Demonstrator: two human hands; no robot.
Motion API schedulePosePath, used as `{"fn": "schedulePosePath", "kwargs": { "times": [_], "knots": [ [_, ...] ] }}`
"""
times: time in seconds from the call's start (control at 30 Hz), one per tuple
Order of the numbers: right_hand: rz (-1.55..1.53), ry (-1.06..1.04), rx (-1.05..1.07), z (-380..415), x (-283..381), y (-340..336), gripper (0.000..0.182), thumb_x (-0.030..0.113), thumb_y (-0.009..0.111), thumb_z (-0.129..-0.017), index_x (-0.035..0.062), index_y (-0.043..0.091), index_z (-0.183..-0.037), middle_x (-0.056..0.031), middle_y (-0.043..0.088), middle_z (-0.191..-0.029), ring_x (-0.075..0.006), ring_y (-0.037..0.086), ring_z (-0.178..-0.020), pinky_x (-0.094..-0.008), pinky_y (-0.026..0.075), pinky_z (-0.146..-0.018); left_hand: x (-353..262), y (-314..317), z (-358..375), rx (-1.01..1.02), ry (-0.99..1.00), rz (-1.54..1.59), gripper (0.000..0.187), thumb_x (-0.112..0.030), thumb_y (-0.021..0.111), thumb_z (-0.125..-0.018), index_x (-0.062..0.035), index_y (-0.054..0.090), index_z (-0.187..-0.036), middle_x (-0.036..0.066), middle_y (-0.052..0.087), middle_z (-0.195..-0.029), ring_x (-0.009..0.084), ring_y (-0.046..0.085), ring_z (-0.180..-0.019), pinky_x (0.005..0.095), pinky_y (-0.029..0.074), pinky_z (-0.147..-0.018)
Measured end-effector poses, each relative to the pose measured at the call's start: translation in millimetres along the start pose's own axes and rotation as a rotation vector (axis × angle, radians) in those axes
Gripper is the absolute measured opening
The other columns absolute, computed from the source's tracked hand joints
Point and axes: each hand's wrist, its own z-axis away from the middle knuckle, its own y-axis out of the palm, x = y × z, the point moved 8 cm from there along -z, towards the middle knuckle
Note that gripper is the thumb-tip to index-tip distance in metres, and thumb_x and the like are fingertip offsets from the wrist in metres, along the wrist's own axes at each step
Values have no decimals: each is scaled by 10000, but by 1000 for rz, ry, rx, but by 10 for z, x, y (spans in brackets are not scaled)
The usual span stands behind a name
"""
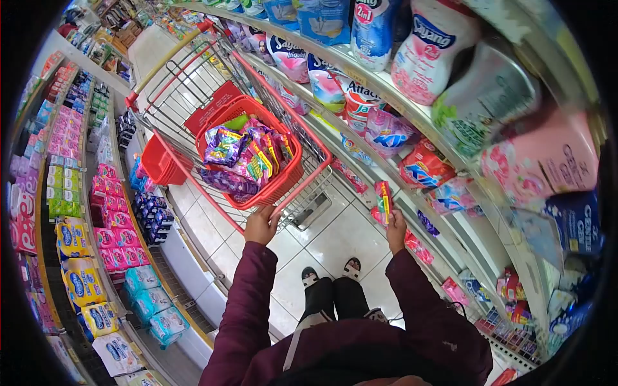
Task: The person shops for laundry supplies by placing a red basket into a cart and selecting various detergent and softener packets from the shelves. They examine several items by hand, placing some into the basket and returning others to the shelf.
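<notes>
In the head view, the left hand (261, 225) is at the near end of the shopping cart (212, 108), fingers curled on its red rail; the grip looks like one meant to steady or steer the cart. Just beyond that hand, inside the cart, sits a red basket (270, 191), presumably so the wheels carry its weight. Purple pouches (225, 147) and bright slim sachet packs (261, 164) lie piled in it, overlapping loosely as goods do when dropped in rather than lined up.

The right hand (396, 231), well apart from the left, is closed on the lower end of a slim packet (384, 201). The red and yellow packet extends away from the fingers, leaving most of its front uncovered, likely because a light pinch is enough. Whether it is one pack or several together, I cannot tell.

Above and to the right of the right hand, tall bottles (428, 55) stand in a row on a shelf, and red pouches (425, 167) sit on a lower level nearer it. Well left of the left hand, pink packs (116, 219) are grouped by kind, probably for easy picking.
</notes>
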Motion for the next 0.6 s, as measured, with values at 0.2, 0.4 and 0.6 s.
{"fn": "schedulePosePath", "kwargs": {
  "times": [0.2, 0.4, 0.6],
  "knots": [
    [-117, 23, 463, 237, 1511, -544, 95, 101, 470, -832, 15, 504, -853, -105, 504, -686, -201, 529, -652, -316, 425, -615, -22, 38, 74, -43, 21, -147, 211, -250, 534, -800, -41, 516, -829, 165, 545, -765, 364, 546, -654, 433, 438, -557],
    [175, -381, 226, 598, 2438, -891, 79, 76, 499, -717, 35, 539, -772, -132, 540, -759, -316, 511, -729, -403, 389, -625, -490, -301, 470, -205, 32, -77, 488, -142, 636, -689, -79, 441, -1132, 155, 446, -1029, 326, 428, -967, 415, 368, -777],
    [318, -469, 250, 956, 2779, -1019, 81, 99, 516, -670, 59, 563, -722, -104, 517, -703, -257, 498, -747, -352, 391, -641, -948, -395, 980, 68, 220, 587, 413, -157, 576, -768, -63, 441, -1146, 159, 472, -1066, 293, 458, -1017, 362, 370, -844]
  ]
}}
